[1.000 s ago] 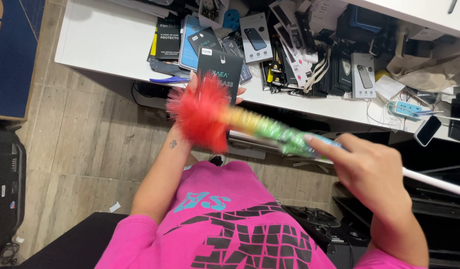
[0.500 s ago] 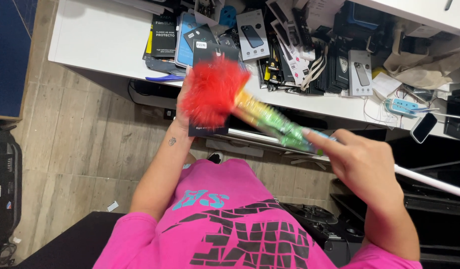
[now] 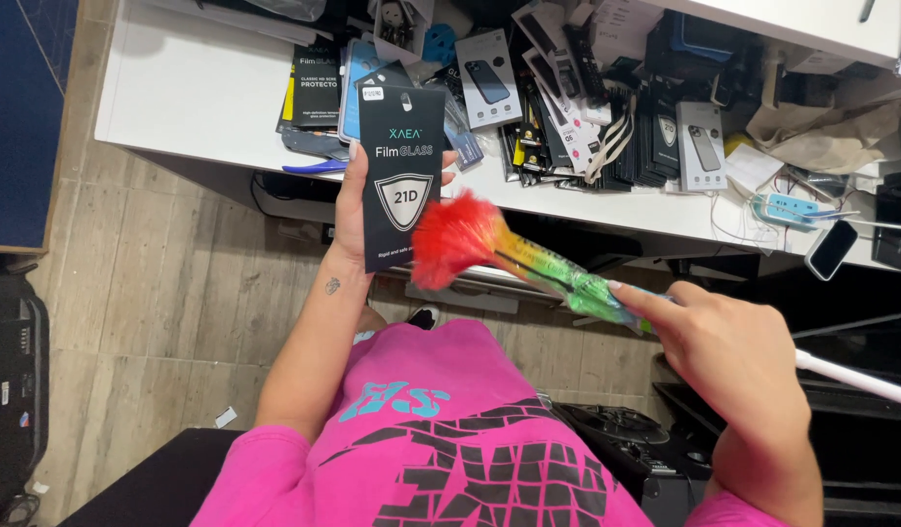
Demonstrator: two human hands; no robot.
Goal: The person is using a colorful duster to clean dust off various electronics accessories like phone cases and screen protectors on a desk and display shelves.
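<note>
The left hand (image 3: 351, 210) gripped a black screen-protector box (image 3: 401, 176) upright, facing the duster (image 3: 528, 262) apparently clasped at four o'clock by the right hand (image 3: 733, 356).

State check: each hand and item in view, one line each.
left hand: gripping black flat package, upright
black flat package: sealed, held above the floor
right hand: closed on duster
feather duster: red tip beside package's lower edge
white counter: cluttered with boxed packages
</note>
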